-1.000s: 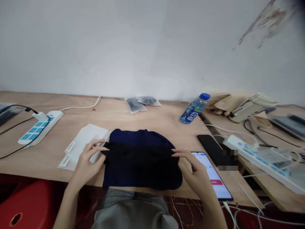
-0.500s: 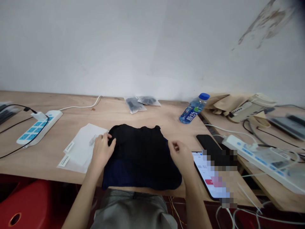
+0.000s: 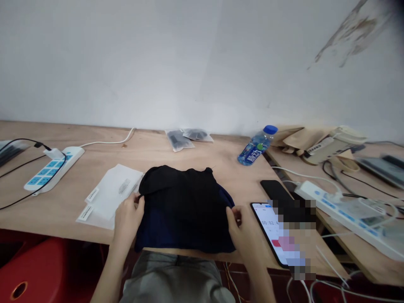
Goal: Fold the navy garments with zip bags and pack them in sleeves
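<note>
A dark navy and black folded garment (image 3: 184, 208) lies on the wooden table (image 3: 202, 158) right in front of me. My left hand (image 3: 128, 219) grips its left edge with curled fingers. My right hand (image 3: 241, 225) pinches its right edge. Both hands sit near the table's front edge. A clear plastic bag with white labels (image 3: 109, 195) lies flat just left of the garment.
A lit phone (image 3: 274, 229) and a dark phone (image 3: 277, 189) lie to the right. A water bottle (image 3: 257, 145) lies behind them. White power strips sit at the left (image 3: 52, 168) and right (image 3: 344, 206), with cables. Small bagged items (image 3: 186, 136) rest near the wall. A red stool (image 3: 34, 269) stands below left.
The black layer was folded away from me over the navy cloth. Both hands then slid back toward me along the garment's side edges.
</note>
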Tool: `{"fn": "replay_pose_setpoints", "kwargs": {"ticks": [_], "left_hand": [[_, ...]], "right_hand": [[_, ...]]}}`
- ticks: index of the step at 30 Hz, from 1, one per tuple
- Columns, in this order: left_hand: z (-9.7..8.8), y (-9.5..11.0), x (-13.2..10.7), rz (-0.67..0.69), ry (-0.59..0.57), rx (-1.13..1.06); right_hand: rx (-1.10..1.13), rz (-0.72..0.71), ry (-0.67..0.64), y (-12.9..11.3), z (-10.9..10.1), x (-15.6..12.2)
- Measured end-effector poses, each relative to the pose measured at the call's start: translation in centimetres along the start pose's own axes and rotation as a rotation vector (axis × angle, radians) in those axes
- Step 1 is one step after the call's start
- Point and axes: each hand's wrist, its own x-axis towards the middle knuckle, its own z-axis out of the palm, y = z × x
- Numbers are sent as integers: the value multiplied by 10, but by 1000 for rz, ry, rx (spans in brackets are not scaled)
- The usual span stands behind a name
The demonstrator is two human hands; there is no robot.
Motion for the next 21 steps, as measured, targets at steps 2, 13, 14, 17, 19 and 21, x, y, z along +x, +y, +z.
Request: {"fn": "replay_pose_setpoints", "kwargs": {"ticks": [2, 13, 14, 17, 19, 21], "left_hand": [[-10, 2, 5, -20, 26, -64], [-31, -49, -41, 79, -225, -298], [-30, -52, -44, 86, -261, -303], [-28, -49, -43, 96, -237, -229], [-28, -34, -38, 104, -101, -131], [-27, -11, -36, 118, 21, -60]], "right_hand": [[102, 77, 34, -11, -15, 3], [148, 230, -106, 21, -45, -37], [125, 244, -159, 25, -43, -39], [60, 255, -195, 28, -37, -38], [-5, 217, -150, 20, -32, -30], [-55, 106, -113, 9, -26, -14]]}}
